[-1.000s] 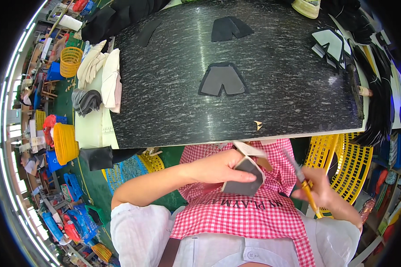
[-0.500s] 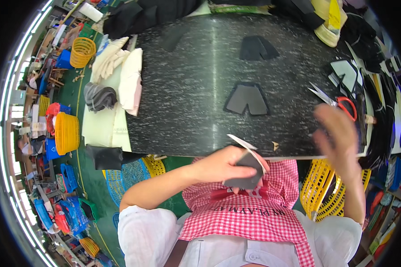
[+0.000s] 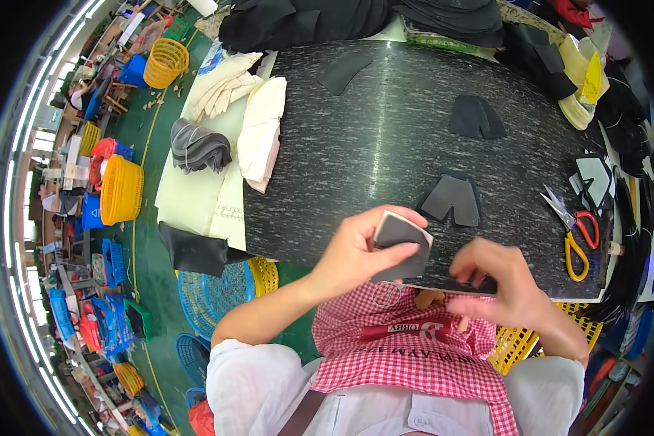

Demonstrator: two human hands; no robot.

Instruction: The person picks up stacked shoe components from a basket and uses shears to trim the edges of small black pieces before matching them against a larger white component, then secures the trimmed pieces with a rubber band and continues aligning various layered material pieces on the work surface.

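My left hand (image 3: 374, 243) pinches a dark grey cut piece (image 3: 405, 251) with a pale edge, thumb on its face and fingers behind. It is held over the table's near edge. To the right, apart from it, my right hand (image 3: 497, 280) is half curled, thumb and fingers spread, with nothing visible between them. Just beyond both hands lies a grey notched piece (image 3: 454, 198) on a slightly larger black backing. Farther away are a black notched piece (image 3: 476, 116) and a single curved black piece (image 3: 345, 71). Scissors (image 3: 570, 225) with red and yellow handles lie right of my right hand, blades parted.
The black speckled table (image 3: 327, 160) carries white cloth stacks (image 3: 263, 131) and a tied grey bundle (image 3: 200, 145) at left. Black material piles (image 3: 305, 22) line the far edge. White cut pieces (image 3: 594, 180) lie at right. Yellow and blue baskets (image 3: 214, 291) stand below the near edge.
My right hand has come from beside the scissors toward my left hand. My left hand has lifted the grey piece, now showing its face more fully. The whole view has shifted.
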